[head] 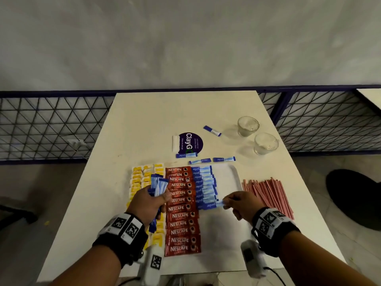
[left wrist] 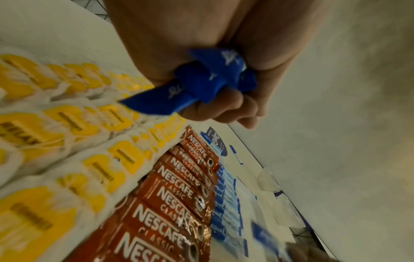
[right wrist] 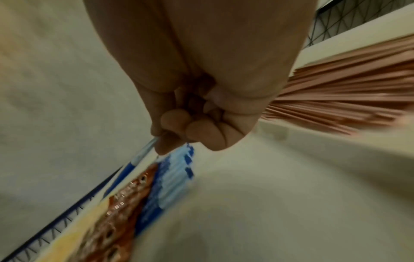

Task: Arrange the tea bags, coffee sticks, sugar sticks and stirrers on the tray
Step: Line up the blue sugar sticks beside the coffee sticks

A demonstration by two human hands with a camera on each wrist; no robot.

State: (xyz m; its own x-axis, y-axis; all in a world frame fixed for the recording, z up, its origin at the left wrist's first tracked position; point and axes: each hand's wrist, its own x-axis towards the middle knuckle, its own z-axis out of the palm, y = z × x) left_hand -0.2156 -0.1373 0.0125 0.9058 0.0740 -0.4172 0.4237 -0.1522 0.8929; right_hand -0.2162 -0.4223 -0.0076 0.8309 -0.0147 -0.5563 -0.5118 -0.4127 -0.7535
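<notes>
A white tray (head: 231,174) holds rows of yellow tea bags (head: 137,180), red Nescafe coffee sticks (head: 180,209) and blue sugar sticks (head: 205,186). My left hand (head: 151,201) grips a bunch of blue sugar sticks (head: 157,185) above the tea bags; the bunch's blue ends (left wrist: 201,85) stick out of the fist in the left wrist view. My right hand (head: 240,203) pinches one blue sugar stick (head: 215,204) by its end at the near end of the sugar row; the right wrist view shows that stick (right wrist: 139,157) edge on. Pink stirrers (head: 268,193) lie in a pile right of the tray.
Loose sugar sticks (head: 223,159) lie on the table (head: 165,112) beyond the tray, with one more stick (head: 212,131) farther back. A round ClayGo sticker (head: 190,143) and two glass cups (head: 248,125) stand at the back right. A blue mesh railing (head: 51,122) runs behind the table.
</notes>
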